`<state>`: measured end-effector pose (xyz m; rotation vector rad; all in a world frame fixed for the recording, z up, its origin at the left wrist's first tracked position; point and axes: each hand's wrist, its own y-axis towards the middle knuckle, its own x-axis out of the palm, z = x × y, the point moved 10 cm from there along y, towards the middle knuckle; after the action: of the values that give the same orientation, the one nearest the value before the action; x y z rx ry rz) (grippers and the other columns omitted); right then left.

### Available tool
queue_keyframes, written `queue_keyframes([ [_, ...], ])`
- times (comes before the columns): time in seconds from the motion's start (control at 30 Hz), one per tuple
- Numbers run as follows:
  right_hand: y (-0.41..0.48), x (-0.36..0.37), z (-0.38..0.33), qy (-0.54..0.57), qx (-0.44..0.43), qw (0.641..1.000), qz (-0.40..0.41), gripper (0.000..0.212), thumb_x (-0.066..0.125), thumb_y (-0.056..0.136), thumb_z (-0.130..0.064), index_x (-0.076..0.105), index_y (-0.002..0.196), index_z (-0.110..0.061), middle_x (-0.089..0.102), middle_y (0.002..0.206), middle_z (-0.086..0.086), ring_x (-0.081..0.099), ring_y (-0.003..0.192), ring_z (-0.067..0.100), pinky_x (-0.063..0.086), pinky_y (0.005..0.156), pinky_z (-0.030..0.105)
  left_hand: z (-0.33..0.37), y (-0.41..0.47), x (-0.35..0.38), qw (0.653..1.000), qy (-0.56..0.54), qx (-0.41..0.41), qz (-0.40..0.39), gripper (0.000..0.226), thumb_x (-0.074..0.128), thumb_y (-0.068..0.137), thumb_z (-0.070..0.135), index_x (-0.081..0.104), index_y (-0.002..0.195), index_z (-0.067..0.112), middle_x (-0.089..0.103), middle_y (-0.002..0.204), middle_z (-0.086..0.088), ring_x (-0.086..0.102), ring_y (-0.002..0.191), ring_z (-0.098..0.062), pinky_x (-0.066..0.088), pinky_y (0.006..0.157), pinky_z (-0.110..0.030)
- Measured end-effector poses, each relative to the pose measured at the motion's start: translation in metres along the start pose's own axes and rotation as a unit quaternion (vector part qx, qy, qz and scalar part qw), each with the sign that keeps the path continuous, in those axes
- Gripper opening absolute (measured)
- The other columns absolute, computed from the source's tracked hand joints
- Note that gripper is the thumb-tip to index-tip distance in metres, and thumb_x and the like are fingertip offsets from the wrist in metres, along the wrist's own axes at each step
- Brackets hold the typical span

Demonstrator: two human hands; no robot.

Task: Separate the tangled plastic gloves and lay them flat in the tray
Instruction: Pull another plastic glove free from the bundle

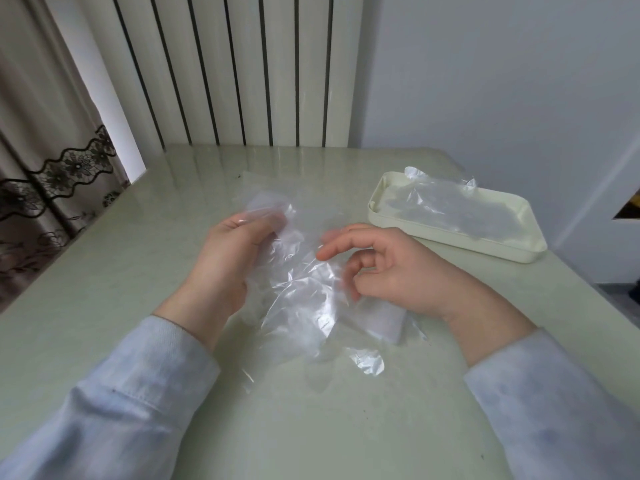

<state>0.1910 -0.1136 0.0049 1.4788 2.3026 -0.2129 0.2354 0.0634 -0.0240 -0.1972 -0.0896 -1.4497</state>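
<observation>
A bundle of clear plastic gloves (304, 299) hangs crumpled between my two hands above the pale green table (138, 271). My left hand (228, 258) pinches the bundle's upper end, its fingertips wrapped in the film. My right hand (391, 268) is beside the bundle with fingers curled and blurred; whether it grips the plastic cannot be made out. Glove fingers (367, 362) trail down onto the table. A cream rectangular tray (512, 252) sits at the right, with clear gloves (446, 202) spread inside it, one edge sticking over the far rim.
A white ribbed radiator (242, 71) stands behind the table's far edge. A beige curtain with black lace trim (45, 161) hangs at the left. The table's right edge runs just past the tray. A flat clear plastic sheet (263, 188) lies beyond my left hand.
</observation>
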Motion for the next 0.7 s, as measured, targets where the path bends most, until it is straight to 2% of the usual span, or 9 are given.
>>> queue_keyframes([
  [0.07,0.0,0.002,-0.002,-0.021,-0.011,1.0,-0.004,0.051,0.066,0.079,0.014,0.078,0.103,-0.03,0.056,0.132,-0.008,0.06,0.076,0.007,0.052,0.079,0.023,-0.001,0.0,0.0,1.0,0.0,-0.003,-0.001,0.022,0.074,0.089,0.017,0.076,0.11,0.012,0.054,0.052,0.013,0.043,0.044,-0.004,0.038,0.051,-0.022],
  [0.17,0.002,0.0,-0.004,-0.042,-0.021,0.999,0.021,0.041,0.081,0.08,0.001,0.079,0.089,-0.038,0.055,0.121,-0.009,0.047,0.071,0.009,0.046,0.078,0.018,-0.001,0.0,0.0,1.0,0.005,-0.007,-0.004,0.02,0.074,0.089,0.018,0.077,0.108,0.012,0.053,0.052,0.011,0.042,0.044,-0.006,0.038,0.051,-0.023],
  [0.3,0.001,-0.006,-0.01,-0.093,-0.045,0.992,0.067,0.024,0.083,0.083,-0.013,0.077,0.079,-0.037,0.05,0.119,-0.005,0.044,0.065,0.0,0.037,0.076,0.011,0.001,-0.003,0.002,1.0,0.002,-0.005,-0.001,0.005,0.073,0.09,0.015,0.076,0.094,0.016,0.051,0.047,0.012,0.042,0.039,-0.004,0.037,0.043,-0.015],
  [0.33,0.0,-0.01,-0.012,-0.11,-0.049,0.989,0.084,0.02,0.082,0.084,-0.017,0.076,0.079,-0.035,0.048,0.123,-0.005,0.047,0.071,-0.005,0.035,0.079,0.011,0.001,-0.003,0.002,1.0,0.0,-0.005,-0.001,0.005,0.072,0.09,0.013,0.076,0.091,0.016,0.052,0.046,0.012,0.043,0.039,-0.004,0.038,0.044,-0.015],
  [0.4,-0.001,-0.021,-0.014,-0.146,-0.063,0.978,0.132,0.015,0.082,0.084,-0.023,0.074,0.079,-0.035,0.04,0.136,-0.008,0.046,0.099,-0.009,0.032,0.092,0.019,0.0,-0.002,0.001,1.0,0.002,-0.006,-0.001,0.005,0.072,0.09,0.013,0.076,0.09,0.016,0.055,0.05,0.011,0.045,0.042,-0.005,0.04,0.05,-0.019],
  [0.47,-0.004,-0.031,-0.018,-0.157,-0.073,0.97,0.17,0.014,0.079,0.083,-0.032,0.07,0.076,-0.039,0.031,0.15,-0.013,0.038,0.126,0.004,0.033,0.101,0.024,-0.001,-0.002,0.002,1.0,0.007,-0.007,-0.004,0.005,0.074,0.089,0.015,0.078,0.091,0.017,0.058,0.057,0.009,0.047,0.046,-0.007,0.04,0.056,-0.026],
  [0.53,-0.005,-0.033,-0.027,-0.116,-0.097,0.972,0.179,0.01,0.071,0.082,-0.04,0.066,0.074,-0.037,0.043,0.148,-0.014,0.042,0.132,0.006,0.036,0.1,0.024,-0.001,-0.003,0.003,1.0,0.014,-0.002,-0.01,0.006,0.074,0.089,0.016,0.079,0.092,0.017,0.06,0.059,0.01,0.049,0.046,-0.005,0.04,0.055,-0.023],
  [0.6,-0.007,-0.029,-0.034,-0.034,-0.139,0.976,0.162,0.012,0.068,0.088,-0.027,0.067,0.077,-0.025,0.07,0.121,-0.002,0.063,0.112,0.014,0.045,0.091,0.029,0.001,-0.006,0.007,1.0,0.019,0.004,-0.012,0.007,0.072,0.09,0.014,0.077,0.094,0.017,0.058,0.053,0.014,0.049,0.043,-0.001,0.04,0.049,-0.017],
  [0.7,-0.007,-0.013,-0.034,0.139,-0.099,0.982,0.077,0.019,0.064,0.096,-0.014,0.063,0.079,-0.006,0.074,0.081,0.011,0.07,0.066,0.027,0.057,0.065,0.031,0.005,-0.01,0.014,0.999,0.022,0.015,-0.021,0.008,0.068,0.092,0.012,0.074,0.095,0.017,0.052,0.045,0.016,0.045,0.038,0.001,0.036,0.042,-0.014],
])
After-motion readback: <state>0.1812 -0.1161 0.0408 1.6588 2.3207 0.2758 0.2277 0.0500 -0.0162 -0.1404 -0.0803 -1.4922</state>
